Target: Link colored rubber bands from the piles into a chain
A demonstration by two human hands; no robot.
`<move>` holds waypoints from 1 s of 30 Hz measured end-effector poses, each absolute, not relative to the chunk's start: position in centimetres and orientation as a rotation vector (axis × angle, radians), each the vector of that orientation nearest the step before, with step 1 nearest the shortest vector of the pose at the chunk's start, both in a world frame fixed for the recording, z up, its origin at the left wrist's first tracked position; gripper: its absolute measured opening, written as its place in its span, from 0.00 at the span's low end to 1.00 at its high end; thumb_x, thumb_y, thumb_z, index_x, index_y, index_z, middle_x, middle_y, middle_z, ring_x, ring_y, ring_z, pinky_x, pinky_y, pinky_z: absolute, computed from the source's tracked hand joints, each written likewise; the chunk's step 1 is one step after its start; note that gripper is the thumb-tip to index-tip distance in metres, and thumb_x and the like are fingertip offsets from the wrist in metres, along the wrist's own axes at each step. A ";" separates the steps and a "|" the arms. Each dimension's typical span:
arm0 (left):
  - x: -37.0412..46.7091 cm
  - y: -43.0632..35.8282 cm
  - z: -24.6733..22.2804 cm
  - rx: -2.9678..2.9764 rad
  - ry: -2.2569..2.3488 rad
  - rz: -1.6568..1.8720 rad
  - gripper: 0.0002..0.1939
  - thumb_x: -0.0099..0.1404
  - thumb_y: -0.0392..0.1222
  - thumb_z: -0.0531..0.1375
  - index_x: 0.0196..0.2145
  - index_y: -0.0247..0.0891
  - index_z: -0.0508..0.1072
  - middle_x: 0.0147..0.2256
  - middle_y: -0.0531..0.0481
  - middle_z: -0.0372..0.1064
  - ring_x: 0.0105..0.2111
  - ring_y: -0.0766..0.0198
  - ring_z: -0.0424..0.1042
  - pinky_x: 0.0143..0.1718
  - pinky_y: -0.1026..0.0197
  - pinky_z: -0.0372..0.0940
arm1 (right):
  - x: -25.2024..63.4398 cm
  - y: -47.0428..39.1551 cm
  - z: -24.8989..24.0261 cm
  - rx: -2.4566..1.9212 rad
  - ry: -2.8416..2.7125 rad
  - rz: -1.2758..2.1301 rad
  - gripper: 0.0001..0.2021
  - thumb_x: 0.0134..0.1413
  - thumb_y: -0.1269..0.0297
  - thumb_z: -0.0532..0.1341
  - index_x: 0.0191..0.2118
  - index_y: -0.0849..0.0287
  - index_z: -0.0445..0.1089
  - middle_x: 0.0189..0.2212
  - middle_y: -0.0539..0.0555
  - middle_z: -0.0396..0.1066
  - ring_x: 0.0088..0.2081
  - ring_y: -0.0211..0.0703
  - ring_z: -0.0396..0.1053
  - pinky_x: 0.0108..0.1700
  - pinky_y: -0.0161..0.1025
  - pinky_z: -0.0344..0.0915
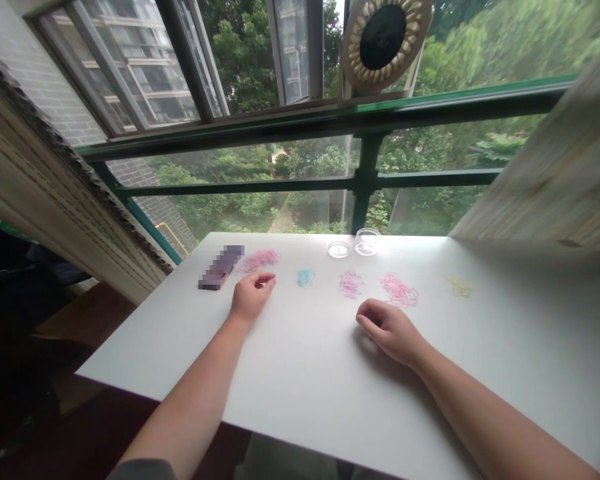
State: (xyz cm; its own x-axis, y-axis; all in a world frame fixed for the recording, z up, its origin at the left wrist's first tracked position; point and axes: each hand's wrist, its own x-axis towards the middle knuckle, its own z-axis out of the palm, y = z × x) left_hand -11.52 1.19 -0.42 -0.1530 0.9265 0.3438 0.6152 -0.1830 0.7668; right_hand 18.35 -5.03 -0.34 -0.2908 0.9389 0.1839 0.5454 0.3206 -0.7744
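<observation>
My left hand (251, 295) rests on the white table with its fingers curled together, just below a mixed pink and purple pile (261, 259) of small thin loops. Whatever its fingertips may hold is too small to make out. Over the table's middle right, my right hand (387, 328) is curled, thumb close to the index finger; its contents, if any, cannot be seen. Beyond it lie a purple pile (351, 284) and a pink-red pile (400, 290). A blue pile (306, 277) sits between the hands, and a yellow pile (460, 287) is farther right.
A phone-like dark object (221, 267) lies at the table's left. Near the back edge are a round clear lid or dish (339, 250) and a clear round container (367, 243). Behind the white table (290, 373) stands a green railing (240, 189), with curtains on both sides.
</observation>
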 end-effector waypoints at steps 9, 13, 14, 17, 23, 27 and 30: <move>-1.2 -2.4 0.7 2.060 1.118 0.930 0.04 0.56 0.40 0.57 0.28 0.38 0.71 0.29 0.49 0.72 0.31 0.64 0.70 0.36 0.62 0.66 | 19.2 -4.7 0.3 -1.296 -1.894 0.753 0.03 0.50 0.65 0.56 0.31 0.58 0.65 0.22 0.48 0.65 0.22 0.35 0.59 0.26 0.34 0.57; 1.8 -2.7 0.5 1.948 0.988 0.921 0.05 0.57 0.41 0.57 0.29 0.37 0.69 0.28 0.49 0.71 0.29 0.65 0.69 0.34 0.63 0.66 | 20.0 -4.3 0.0 -1.323 -1.798 0.792 0.04 0.51 0.64 0.56 0.31 0.58 0.64 0.23 0.48 0.66 0.21 0.34 0.61 0.24 0.33 0.58; 2.1 -2.6 0.4 1.922 0.991 0.933 0.06 0.57 0.42 0.57 0.29 0.37 0.69 0.29 0.49 0.71 0.30 0.65 0.69 0.34 0.63 0.66 | 20.0 -4.3 -0.1 -1.318 -1.792 0.815 0.04 0.51 0.64 0.56 0.31 0.58 0.64 0.23 0.48 0.65 0.21 0.34 0.61 0.24 0.33 0.58; 1.7 -2.2 0.1 1.858 1.031 0.939 0.08 0.56 0.44 0.58 0.32 0.37 0.70 0.31 0.48 0.72 0.31 0.64 0.70 0.34 0.63 0.66 | 19.5 -4.6 -0.4 -1.287 -1.813 0.850 0.03 0.52 0.66 0.55 0.32 0.58 0.64 0.22 0.47 0.64 0.21 0.34 0.61 0.25 0.33 0.59; -0.5 -2.1 0.1 1.823 1.077 0.931 0.09 0.57 0.45 0.59 0.33 0.37 0.73 0.31 0.48 0.73 0.31 0.63 0.71 0.34 0.63 0.66 | 18.7 -5.1 -0.4 -1.238 -1.848 0.882 0.10 0.51 0.69 0.55 0.41 0.57 0.64 0.24 0.47 0.64 0.22 0.32 0.60 0.26 0.32 0.58; -0.7 -2.2 0.3 1.852 1.075 0.877 0.08 0.57 0.45 0.58 0.31 0.38 0.73 0.30 0.49 0.74 0.31 0.63 0.71 0.34 0.63 0.65 | 18.8 -5.1 -0.4 -1.240 -1.848 0.884 0.08 0.51 0.68 0.56 0.39 0.58 0.65 0.23 0.47 0.63 0.21 0.32 0.59 0.25 0.32 0.57; -0.5 -2.3 0.3 1.881 1.063 0.854 0.08 0.56 0.44 0.58 0.31 0.38 0.74 0.30 0.49 0.74 0.32 0.63 0.71 0.33 0.64 0.65 | 18.9 -5.1 -0.3 -1.234 -1.857 0.885 0.07 0.51 0.67 0.57 0.37 0.58 0.66 0.21 0.46 0.62 0.21 0.33 0.58 0.24 0.32 0.56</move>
State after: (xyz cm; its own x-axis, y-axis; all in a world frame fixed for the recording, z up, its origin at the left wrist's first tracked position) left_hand -0.48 -2.26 0.32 0.4199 0.8921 0.1668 0.3555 -0.3307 0.8742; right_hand 18.86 -5.11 -0.33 -0.2770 0.9411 0.1940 0.4423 0.3041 -0.8438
